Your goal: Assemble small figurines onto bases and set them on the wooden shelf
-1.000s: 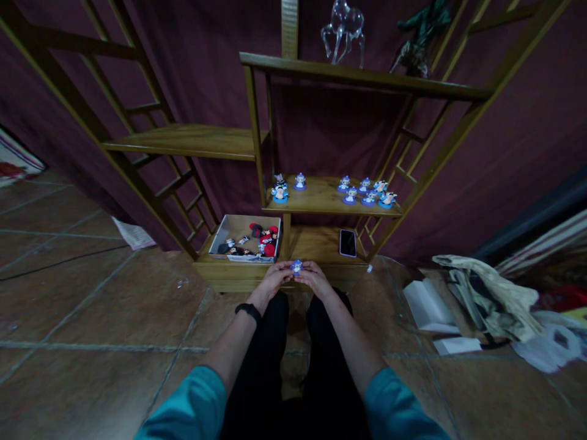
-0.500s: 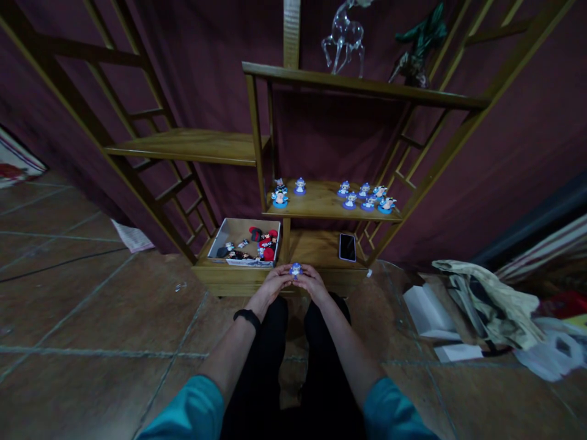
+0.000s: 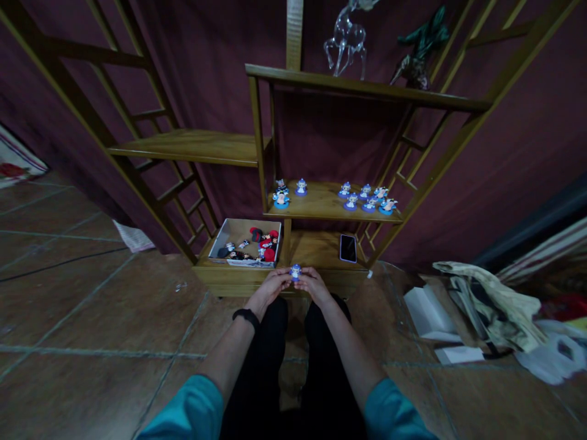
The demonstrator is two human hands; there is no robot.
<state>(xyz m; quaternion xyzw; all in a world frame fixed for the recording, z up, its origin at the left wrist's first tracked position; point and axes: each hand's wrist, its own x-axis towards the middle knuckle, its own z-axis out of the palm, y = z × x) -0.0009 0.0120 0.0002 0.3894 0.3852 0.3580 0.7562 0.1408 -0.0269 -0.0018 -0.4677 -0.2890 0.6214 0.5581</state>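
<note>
Between my two hands is a small purple-and-white figurine (image 3: 296, 272), held upright in front of the low shelf. My left hand (image 3: 274, 286) pinches it from the left, and my right hand (image 3: 314, 285) grips its other side. Similar purple figurines (image 3: 351, 202) stand in a group on the right of the middle shelf (image 3: 316, 206), among some blue-based ones. On that shelf's left are one more purple figurine (image 3: 301, 187) and two others, one blue-based (image 3: 281, 200). An open cardboard box (image 3: 245, 226) left of my hands holds several red, black and white figures.
A phone (image 3: 348, 248) lies on the lower shelf at right. Above, a clear glass deer (image 3: 346, 40) and a green statue (image 3: 422, 46) stand on the top shelf. Cloth (image 3: 495, 299), white boxes (image 3: 431, 311) and a plastic bag (image 3: 554, 351) are on the floor at right.
Both hands keep the figurine at nearly the same spot; it looks slightly lower and turned a little. The view has shifted very slightly.
</note>
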